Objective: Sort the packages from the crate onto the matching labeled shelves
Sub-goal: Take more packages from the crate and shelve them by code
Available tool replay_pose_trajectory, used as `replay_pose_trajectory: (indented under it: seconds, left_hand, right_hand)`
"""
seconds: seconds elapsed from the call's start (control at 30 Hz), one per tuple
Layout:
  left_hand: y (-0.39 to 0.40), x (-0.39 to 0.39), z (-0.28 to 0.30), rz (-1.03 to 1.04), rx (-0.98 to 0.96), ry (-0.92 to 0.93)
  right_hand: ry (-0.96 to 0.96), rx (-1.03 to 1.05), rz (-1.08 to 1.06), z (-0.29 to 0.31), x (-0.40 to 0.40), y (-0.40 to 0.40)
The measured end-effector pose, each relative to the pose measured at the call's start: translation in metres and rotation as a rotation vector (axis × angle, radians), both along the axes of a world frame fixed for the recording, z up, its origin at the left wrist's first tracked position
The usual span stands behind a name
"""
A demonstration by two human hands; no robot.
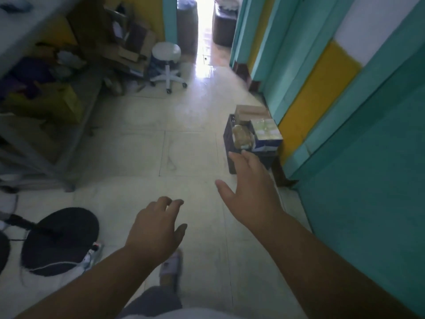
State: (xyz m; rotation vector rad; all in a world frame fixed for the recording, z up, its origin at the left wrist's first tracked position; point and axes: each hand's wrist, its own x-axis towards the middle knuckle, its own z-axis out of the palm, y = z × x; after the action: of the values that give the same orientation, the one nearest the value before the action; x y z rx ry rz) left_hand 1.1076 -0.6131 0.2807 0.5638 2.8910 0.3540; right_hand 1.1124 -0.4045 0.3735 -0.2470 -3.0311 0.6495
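A dark crate (231, 157) stands on the floor by the teal and yellow wall at the right. It holds a brown box (250, 112), a pale green and blue package (268, 133) and a clear bag of brownish goods (241, 137). My right hand (249, 187) stretches toward the crate with straight spread fingers, fingertips just short of its near edge, holding nothing. My left hand (156, 229) hovers over the floor tiles with loosely curled fingers, empty. Grey shelves (76, 134) with blurred goods stand at the left.
A white wheeled stool (166, 63) stands ahead near a bright doorway. Cardboard boxes (128, 42) pile at the back left. A black round fan base (61, 238) lies on the floor at the lower left. My foot (171, 268) shows below my hands.
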Motion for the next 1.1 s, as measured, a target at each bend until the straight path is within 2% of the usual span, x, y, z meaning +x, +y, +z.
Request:
replay_pose_trajectory:
  seconds: [0.2, 0.37, 0.53, 0.8, 0.93, 1.1]
  left_hand:
    - [0.057, -0.197, 0.014, -0.162, -0.063, 0.053]
    - [0.152, -0.341, 0.019, -0.337, -0.052, 0.07]
    - [0.252, -0.458, -0.007, -0.355, -0.024, 0.008]
    - [0.343, -0.652, 0.0, -0.498, -0.081, 0.026]
    - [0.399, -0.746, -0.026, -0.61, -0.073, -0.026]
    - [0.453, -0.849, -0.089, -0.815, -0.086, -0.08]
  right_hand:
    - [0.03, 0.004, -0.17, 0.005, -0.142, 0.058]
    - [0.085, 0.016, -0.325, 0.012, -0.245, 0.137]
    - [0.055, 0.05, -0.349, -0.004, -0.353, 0.224]
    - [0.047, 0.048, -0.475, -0.008, -0.528, 0.317]
    - [-0.005, 0.04, -0.592, -0.04, -0.606, 0.337]
    - [-0.095, -0.016, -0.792, -0.097, -0.686, 0.35]
